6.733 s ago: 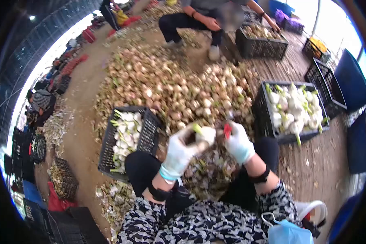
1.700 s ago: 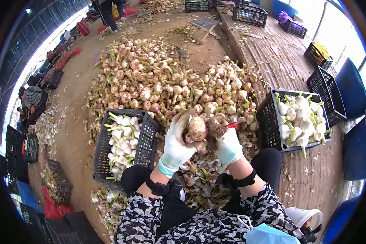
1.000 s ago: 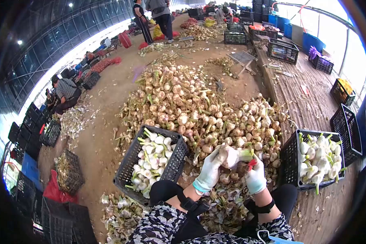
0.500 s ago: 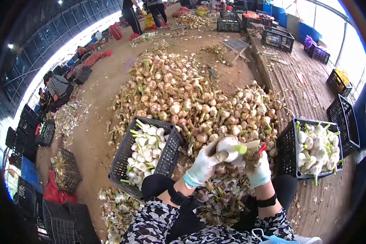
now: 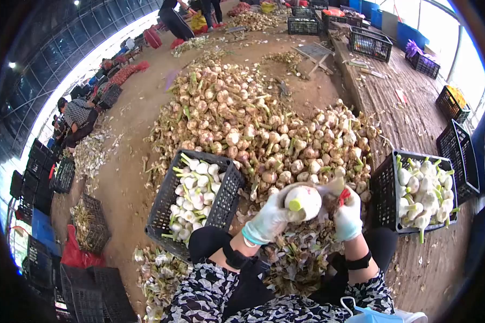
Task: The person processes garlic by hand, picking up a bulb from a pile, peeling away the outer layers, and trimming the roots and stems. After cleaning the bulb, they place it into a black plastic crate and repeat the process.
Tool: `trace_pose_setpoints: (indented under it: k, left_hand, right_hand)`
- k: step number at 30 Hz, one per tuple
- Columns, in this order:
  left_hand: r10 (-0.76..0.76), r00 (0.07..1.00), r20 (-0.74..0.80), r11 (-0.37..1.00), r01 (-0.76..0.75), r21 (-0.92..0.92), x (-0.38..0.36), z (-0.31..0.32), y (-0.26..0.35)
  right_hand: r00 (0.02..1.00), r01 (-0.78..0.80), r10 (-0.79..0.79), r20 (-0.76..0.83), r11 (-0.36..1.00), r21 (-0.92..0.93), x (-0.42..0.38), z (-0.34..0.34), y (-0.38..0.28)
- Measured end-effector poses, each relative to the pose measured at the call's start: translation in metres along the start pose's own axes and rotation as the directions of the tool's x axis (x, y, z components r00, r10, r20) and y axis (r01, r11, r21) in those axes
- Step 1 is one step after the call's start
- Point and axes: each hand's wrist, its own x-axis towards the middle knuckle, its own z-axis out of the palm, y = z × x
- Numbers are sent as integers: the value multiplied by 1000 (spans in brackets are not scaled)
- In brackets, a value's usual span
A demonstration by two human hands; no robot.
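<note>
From the head camera, we are gripping a garlic bulb [image 5: 304, 202] in our gloved left hand [image 5: 269, 219], fingers curled around it with the cut green stem end turned toward us, probably so the skin comes away easily. Our gloved right hand [image 5: 348, 218] is closing on a red-handled tool [image 5: 344, 196], just beside the bulb's right side; its blade is too small to make out. We are holding both above a litter of peeled skins [image 5: 299, 255] between our knees, where the trimmings are falling. A black crate [image 5: 226, 196] of cleaned white bulbs is sitting near our left knee, and a second crate [image 5: 385, 188] of them near our right, both within easy reach. The big heap of unpeeled garlic [image 5: 248, 124] is lying straight ahead. A seated person [image 5: 76, 116] is working well apart on the left.
</note>
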Motion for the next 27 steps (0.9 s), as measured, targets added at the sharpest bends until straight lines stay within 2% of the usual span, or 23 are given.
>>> trace_pose_setpoints:
  k: [1, 2, 3, 4, 5, 7, 9, 10, 11, 12, 13, 14, 15, 16, 17, 19, 20, 21, 23, 24, 25, 27]
  left_hand:
    - [68, 998, 4, 996, -68, 50, 1, -3, -3]
    - [81, 996, -32, 974, -73, 214, -1, 0, 7]
    - [96, 995, -32, 977, -88, 192, 1, -5, 8]
    - [100, 992, -72, 984, -88, 153, 0, -10, 10]
    - [110, 988, -109, 988, -97, 117, 2, -15, 12]
    - [136, 962, -238, 990, -124, 64, 2, -23, 8]
    - [134, 964, -228, 991, -131, 27, 0, -14, 12]
    - [125, 967, -224, 991, -112, 70, -1, -11, 13]
    - [119, 969, -218, 989, -95, 116, -1, -10, 13]
    - [108, 976, -188, 986, -82, 142, 1, -16, 9]
    - [87, 971, -224, 991, -63, 114, -2, -7, 11]
    - [75, 977, -201, 981, -36, 192, -2, -8, 10]
    - [59, 983, -175, 963, -10, 270, -1, -9, 9]
    - [-11, 991, -136, 936, 58, 346, 0, -5, 11]
    - [-26, 992, -127, 937, 69, 342, 2, -2, 9]
    - [-36, 999, -41, 905, 50, 422, 5, 3, 6]
    - [-70, 997, -20, 890, 71, 450, 2, 6, 9]
    - [-73, 997, -15, 892, 72, 447, 2, 3, 8]
    - [-85, 996, 28, 970, 77, 229, 0, -4, 2]
    - [-73, 997, 6, 962, 68, 266, -3, -5, 0]
    - [-72, 997, 5, 962, 68, 263, -2, -5, 0]
    - [-134, 990, -50, 929, 143, 340, 1, -2, 1]
  right_hand:
    - [996, 11, -7, -84, 998, 56, 6, -4, -6]
    - [983, 9, -22, -180, 997, -71, 13, -12, -4]
    - [961, -14, -43, -274, 980, -199, 18, -22, 0]
    - [983, -95, -29, -180, 760, -643, 20, -34, 1]
    - [986, 161, -92, 137, 719, -676, 10, -24, -14]
    - [873, 374, 16, 488, 620, -689, -13, -27, 22]
    - [750, 297, 415, 516, 485, -822, -23, -23, 29]
    - [768, 297, 470, 436, 342, -892, -22, -20, 24]
    - [799, 258, 447, 404, 352, -900, -17, -18, 11]
    - [819, 272, 366, 443, 432, -860, -9, -19, -2]
    - [892, -42, 131, 433, 977, -210, -1, -34, 65]
    - [896, -186, 312, 316, 910, -371, 3, -12, -12]
    - [888, -273, 363, 282, 910, -312, 6, -8, -31]
    - [921, -176, 210, 327, 976, -129, 6, -2, -38]
    - [932, -55, 150, 329, 958, -281, 10, -1, -35]
    - [888, 194, 29, 460, 882, -430, 15, 5, -50]
    - [893, -67, 196, 406, 948, -312, 17, 12, -57]
    - [912, 43, 92, 401, 948, -315, 18, 11, -51]
    - [843, -280, 348, 411, 935, -218, 11, 2, -75]
    - [840, -265, 339, 423, 937, -226, 13, -6, -74]
    - [878, -217, 266, 398, 962, -165, 17, -15, -55]
    - [932, -27, 131, 337, 954, -298, 13, -12, -65]
